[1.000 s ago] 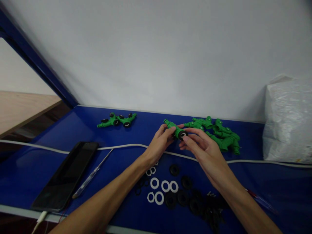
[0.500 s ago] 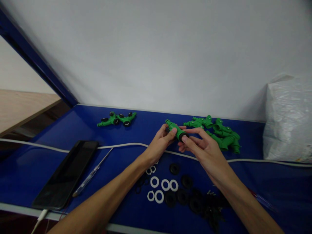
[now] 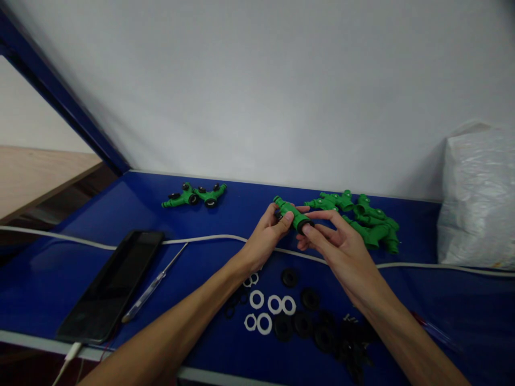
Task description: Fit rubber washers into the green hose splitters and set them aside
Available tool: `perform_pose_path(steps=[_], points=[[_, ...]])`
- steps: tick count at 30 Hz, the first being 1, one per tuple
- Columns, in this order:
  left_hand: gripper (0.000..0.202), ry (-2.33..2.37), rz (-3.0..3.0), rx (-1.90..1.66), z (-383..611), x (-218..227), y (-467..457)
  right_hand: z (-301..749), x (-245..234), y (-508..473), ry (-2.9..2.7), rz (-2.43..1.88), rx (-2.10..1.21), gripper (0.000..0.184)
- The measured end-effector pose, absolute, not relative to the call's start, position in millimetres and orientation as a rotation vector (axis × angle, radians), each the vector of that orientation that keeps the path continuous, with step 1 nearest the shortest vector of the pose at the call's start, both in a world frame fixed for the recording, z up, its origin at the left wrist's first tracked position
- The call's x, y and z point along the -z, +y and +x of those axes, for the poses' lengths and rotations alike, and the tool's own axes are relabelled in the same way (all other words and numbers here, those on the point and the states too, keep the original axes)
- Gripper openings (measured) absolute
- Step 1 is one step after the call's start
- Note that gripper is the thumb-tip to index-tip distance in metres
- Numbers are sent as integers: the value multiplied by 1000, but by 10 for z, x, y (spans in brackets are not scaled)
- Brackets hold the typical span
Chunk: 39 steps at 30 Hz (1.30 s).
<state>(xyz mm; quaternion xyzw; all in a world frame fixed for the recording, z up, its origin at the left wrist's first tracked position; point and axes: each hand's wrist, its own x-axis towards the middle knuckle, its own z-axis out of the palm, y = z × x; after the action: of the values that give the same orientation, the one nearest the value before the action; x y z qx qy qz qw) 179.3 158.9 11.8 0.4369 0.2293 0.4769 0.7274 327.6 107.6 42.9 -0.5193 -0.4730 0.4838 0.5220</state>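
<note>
Between my hands, above the blue table, is a green plastic hose splitter [image 3: 296, 215] with a black ring [image 3: 304, 225] at its near end. My left hand [image 3: 269, 231] is closed round the body, its thumb lying along the top. The thumb and fingers of my right hand [image 3: 338, 237] pinch the black ring end. Part of the splitter is hidden behind my fingers. White hex-edged rings [image 3: 274, 304] and black rings [image 3: 309, 298] lie on the table below my hands.
Two green splitters with black fittings [image 3: 195, 196] lie at the back left, and a pile of green bodies [image 3: 370, 220] behind my right hand. A phone [image 3: 112, 287], a screwdriver [image 3: 155, 282], a white cable [image 3: 217, 237], small black parts [image 3: 354, 340] and a plastic bag [image 3: 477, 198] are around.
The whole view has shifted very slightly. Both hands keep their hold on the splitter, and the black ring end appears turned a little under my right thumb.
</note>
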Motion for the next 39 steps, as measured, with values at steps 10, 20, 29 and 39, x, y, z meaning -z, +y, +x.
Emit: perform_pose_path(steps=[10, 20, 29, 39], points=[[32, 690, 924, -1110, 1790, -227, 1627, 3301, -482, 1084, -1161, -1238, -1029, 33], [26, 689, 851, -1073, 1777, -263, 1639, 3324, -490, 1098, -1150, -1218, -1046, 38], [43, 821, 984, -1054, 1769, -234, 1640, 3305, -487, 1088, -1226, -1230, -1090, 32], [51, 690, 1087, -990, 1770, -132, 1701, 3327, -436, 1114, -1278, -1217, -1073, 34]])
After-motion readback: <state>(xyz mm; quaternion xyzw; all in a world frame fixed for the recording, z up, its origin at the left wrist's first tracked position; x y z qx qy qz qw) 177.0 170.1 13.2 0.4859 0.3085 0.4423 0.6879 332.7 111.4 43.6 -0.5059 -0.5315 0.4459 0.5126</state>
